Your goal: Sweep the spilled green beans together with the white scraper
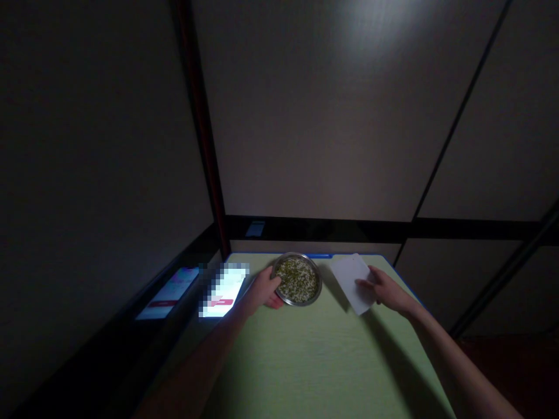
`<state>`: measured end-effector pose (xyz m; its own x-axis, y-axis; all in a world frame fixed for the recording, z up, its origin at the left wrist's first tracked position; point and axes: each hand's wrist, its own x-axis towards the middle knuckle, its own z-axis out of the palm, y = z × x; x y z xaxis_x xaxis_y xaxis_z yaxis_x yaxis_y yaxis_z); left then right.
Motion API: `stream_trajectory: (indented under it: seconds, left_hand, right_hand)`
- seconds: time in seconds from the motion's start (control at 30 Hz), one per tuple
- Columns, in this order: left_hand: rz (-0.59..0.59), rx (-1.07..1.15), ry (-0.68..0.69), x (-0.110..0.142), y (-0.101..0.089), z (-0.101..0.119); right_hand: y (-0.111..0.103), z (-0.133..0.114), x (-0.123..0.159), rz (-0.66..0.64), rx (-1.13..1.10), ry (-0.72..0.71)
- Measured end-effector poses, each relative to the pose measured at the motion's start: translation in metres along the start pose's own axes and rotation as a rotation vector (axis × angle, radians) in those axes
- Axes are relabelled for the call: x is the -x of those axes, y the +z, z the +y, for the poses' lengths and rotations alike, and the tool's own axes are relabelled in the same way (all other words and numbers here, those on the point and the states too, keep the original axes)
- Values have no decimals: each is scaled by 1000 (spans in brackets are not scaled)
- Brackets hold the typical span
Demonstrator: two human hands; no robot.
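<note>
A round metal bowl (pixel 320 285) stands at the far part of the green table, holding a mix of small green and white grains, perhaps beans and rice (pixel 299 280). My left hand (pixel 264 287) grips its left rim, thumb over the edge and fingers beneath. To the right of the bowl, my right hand (pixel 381 287) holds a flat white sheet (pixel 351 281) by its right side, tilted above the tabletop. Whether the sheet is paper or a thin plastic board I cannot tell.
The green table (pixel 297 361) has a blue edge and abuts the pale panelled wall (pixel 314 128). A lit screen (pixel 225 291), partly pixelated, is left of my left hand. Its reflection shows in a dark glossy strip further left. The room is dim.
</note>
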<state>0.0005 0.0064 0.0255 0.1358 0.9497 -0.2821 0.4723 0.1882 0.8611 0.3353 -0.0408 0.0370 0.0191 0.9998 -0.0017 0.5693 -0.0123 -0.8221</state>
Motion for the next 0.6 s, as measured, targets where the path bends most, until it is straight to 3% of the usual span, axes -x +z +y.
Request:
stream_trajectory:
  seconds: [0.13,0.23,0.4,0.6]
  left_hand:
    - [-1,38,14,-3,-1,1]
    - [-4,42,33,-5,-2,-2]
    - [-18,48,40,-7,-3,-3]
    - [-32,59,32,-8,-4,0]
  right_hand:
    - [18,-23,-22,108,92,-207]
    - [30,-39,-39,115,169,-303]
    - [50,-58,-64,165,143,-404]
    - [69,-65,-82,228,65,-423]
